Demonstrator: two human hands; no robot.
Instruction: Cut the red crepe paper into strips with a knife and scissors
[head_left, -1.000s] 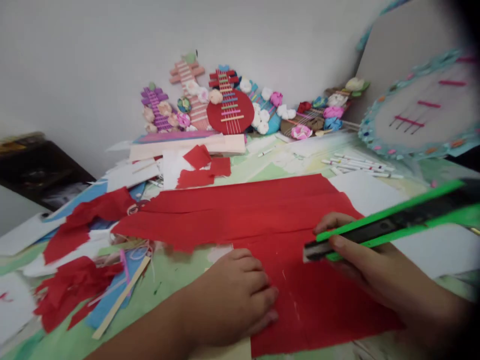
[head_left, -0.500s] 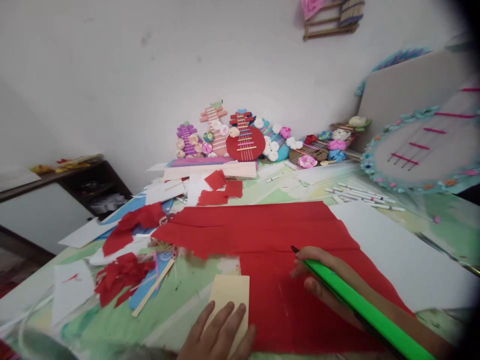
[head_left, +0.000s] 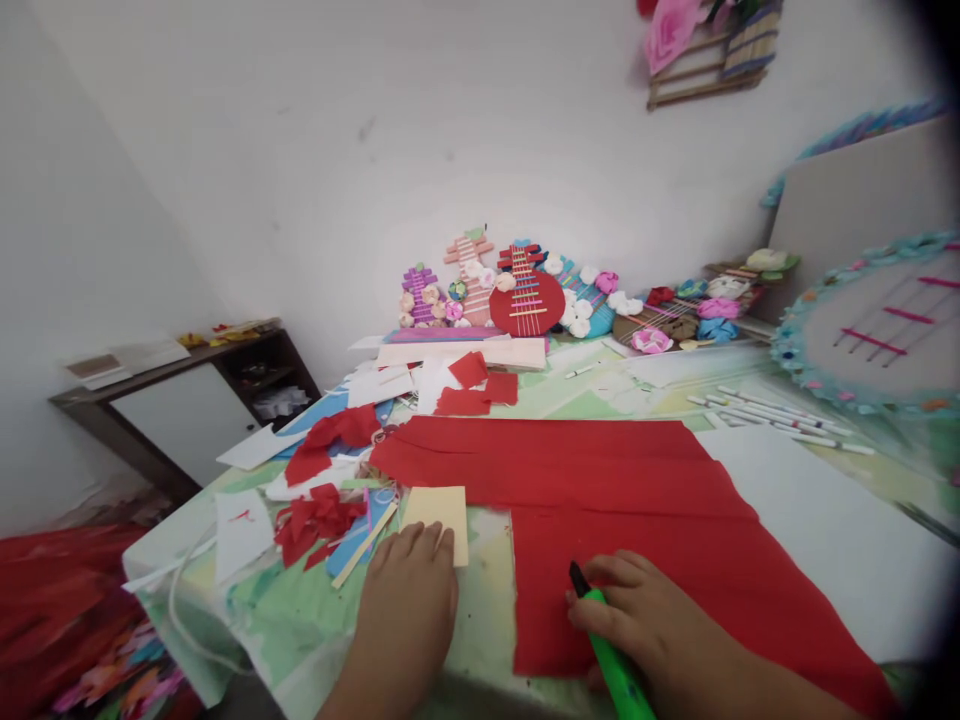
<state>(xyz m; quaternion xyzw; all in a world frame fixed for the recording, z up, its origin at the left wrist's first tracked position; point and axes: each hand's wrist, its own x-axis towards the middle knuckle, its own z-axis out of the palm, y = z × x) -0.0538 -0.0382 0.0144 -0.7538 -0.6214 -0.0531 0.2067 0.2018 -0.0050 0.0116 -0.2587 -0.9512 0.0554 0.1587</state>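
Red paper (head_left: 600,470) lies flat before you. Your right hand (head_left: 645,625), fingers curled tight round a green cutter (head_left: 611,660), rests on the paper's near edge. At nine o'clock of it, your left hand (head_left: 409,590) lies flat, fingers together, touching a cream card (head_left: 439,508).

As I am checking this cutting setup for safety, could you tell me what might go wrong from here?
The right hand holds the green cutter tip-down on the red paper, near the fingertips, so a slip might nick them. The left hand rests on the tan card, not the paper, which could shift or tear. The table cover underneath may get scored.
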